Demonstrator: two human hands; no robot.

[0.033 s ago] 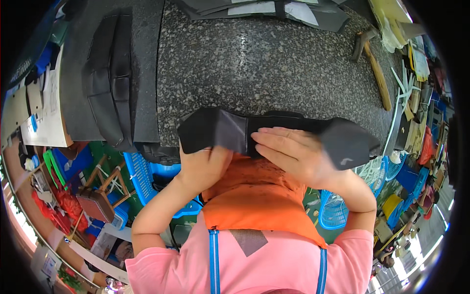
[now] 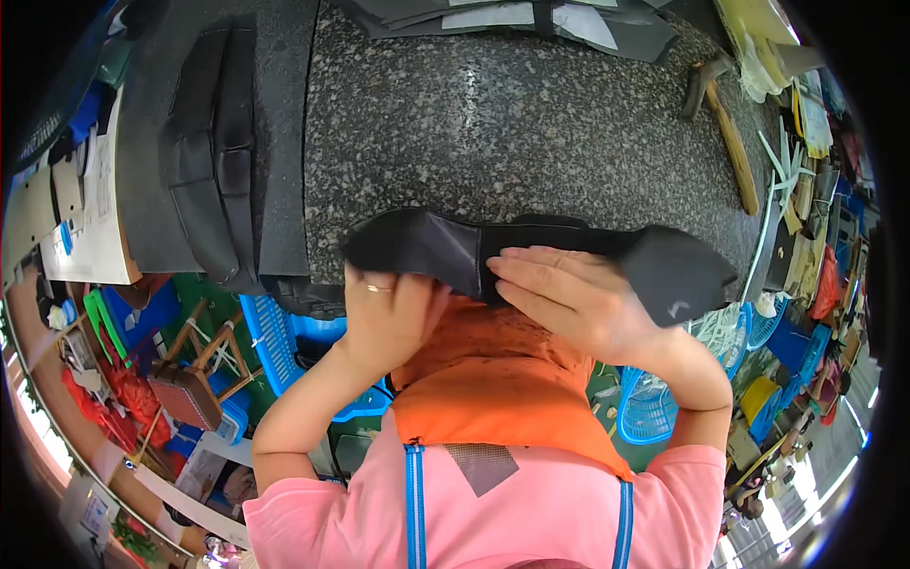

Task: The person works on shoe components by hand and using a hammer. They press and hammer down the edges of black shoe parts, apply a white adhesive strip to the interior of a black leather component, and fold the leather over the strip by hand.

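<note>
A long black stitched piece (image 2: 545,239), leather-like, lies along the near edge of the speckled stone slab (image 2: 455,133). A seam crosses its middle, and its right end flares into a wider flap. My left hand (image 2: 391,308), with a ring on one finger, is closed on the near edge of the left end, its fingertips partly hidden by the material. Fingers stretched and close together, my right hand (image 2: 559,289) lies flat over the piece right of the seam. The right flap partly covers that wrist.
On the slab's right side lies a hammer (image 2: 725,133) with a wooden handle. Other black stitched pieces (image 2: 213,152) rest on the dark surface at left. Flat black pieces (image 2: 607,28) are stacked at the far edge. Blue plastic baskets (image 2: 649,403) stand below the bench.
My left hand has shifted slightly up and to the left, and its ring shows more clearly. The left part of the black piece has bent a little. My right hand is nearly still.
</note>
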